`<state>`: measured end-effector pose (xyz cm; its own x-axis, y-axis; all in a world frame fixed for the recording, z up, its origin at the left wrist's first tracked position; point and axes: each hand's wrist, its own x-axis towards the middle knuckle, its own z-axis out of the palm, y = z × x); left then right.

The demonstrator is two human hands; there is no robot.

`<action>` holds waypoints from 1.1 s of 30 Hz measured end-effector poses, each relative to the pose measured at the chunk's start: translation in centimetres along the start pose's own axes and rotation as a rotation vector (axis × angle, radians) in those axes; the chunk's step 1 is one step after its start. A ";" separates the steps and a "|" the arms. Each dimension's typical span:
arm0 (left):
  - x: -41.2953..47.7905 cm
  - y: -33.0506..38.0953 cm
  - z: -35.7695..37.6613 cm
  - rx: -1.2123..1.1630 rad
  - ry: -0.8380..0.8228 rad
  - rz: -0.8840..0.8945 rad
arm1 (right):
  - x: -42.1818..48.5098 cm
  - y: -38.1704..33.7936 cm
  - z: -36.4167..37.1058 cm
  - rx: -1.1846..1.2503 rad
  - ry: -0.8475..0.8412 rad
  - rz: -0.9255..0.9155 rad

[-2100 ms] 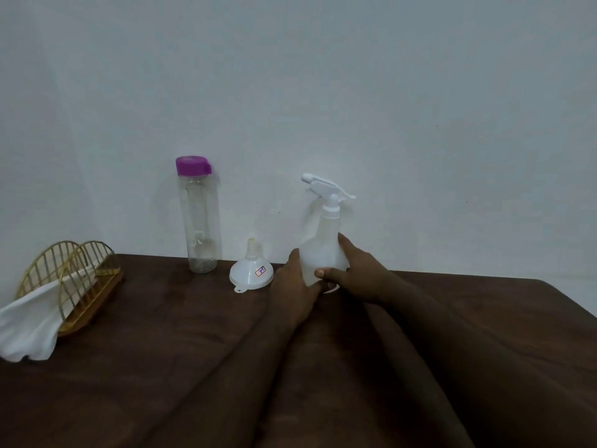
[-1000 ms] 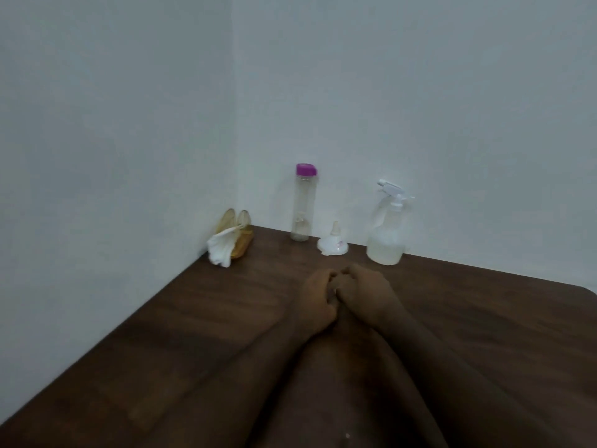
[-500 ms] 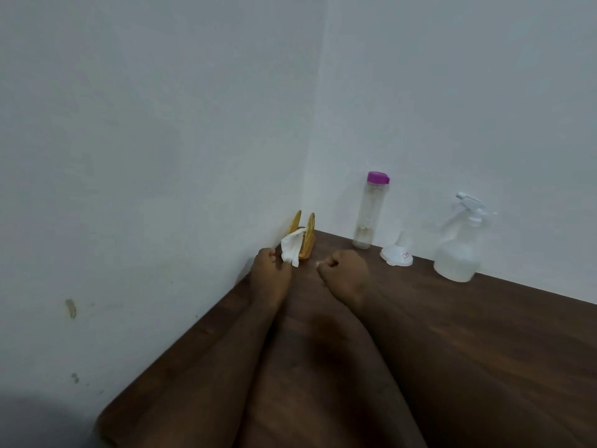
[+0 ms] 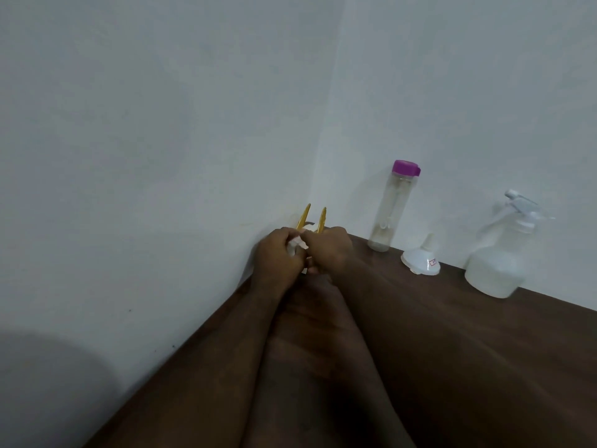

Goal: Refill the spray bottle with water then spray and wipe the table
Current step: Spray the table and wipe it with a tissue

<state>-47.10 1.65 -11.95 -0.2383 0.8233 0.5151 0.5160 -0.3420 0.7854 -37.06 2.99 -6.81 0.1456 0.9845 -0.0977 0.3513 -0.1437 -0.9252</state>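
A white spray bottle (image 4: 499,263) with liquid in it stands on the dark wooden table (image 4: 452,367) by the back wall at the right. In the corner stands a gold wire napkin holder (image 4: 318,218) with a white tissue (image 4: 297,245) in it. My left hand (image 4: 277,257) grips the tissue, fingers curled round it. My right hand (image 4: 331,252) is curled at the holder's right side; whether it pinches the tissue or the holder is hidden.
A clear water bottle (image 4: 392,211) with a purple cap stands against the back wall, with a white funnel (image 4: 421,261) upside down to its right. Walls close the table on the left and at the back.
Both hands let go of the spray bottle, drew back, then reached left to the napkin holder in the corner. My left hand now grips the tissue. The view swung left.
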 end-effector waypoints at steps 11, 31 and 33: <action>0.2 -0.4 -0.1 -0.054 0.025 -0.056 | 1.4 -0.7 -1.4 -0.043 0.024 -0.135; 0.3 -0.3 -0.1 -0.250 0.029 -0.165 | 0.6 -1.2 -1.0 -0.514 -0.098 -0.519; 0.4 -0.1 0.0 -0.229 0.045 -0.160 | 0.4 -0.8 -1.0 -0.568 -0.104 -0.555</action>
<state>-47.28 1.98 -11.87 -0.3410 0.8559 0.3888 0.2708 -0.3066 0.9125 -36.38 3.40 -5.75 -0.2665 0.9274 0.2624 0.7685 0.3688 -0.5229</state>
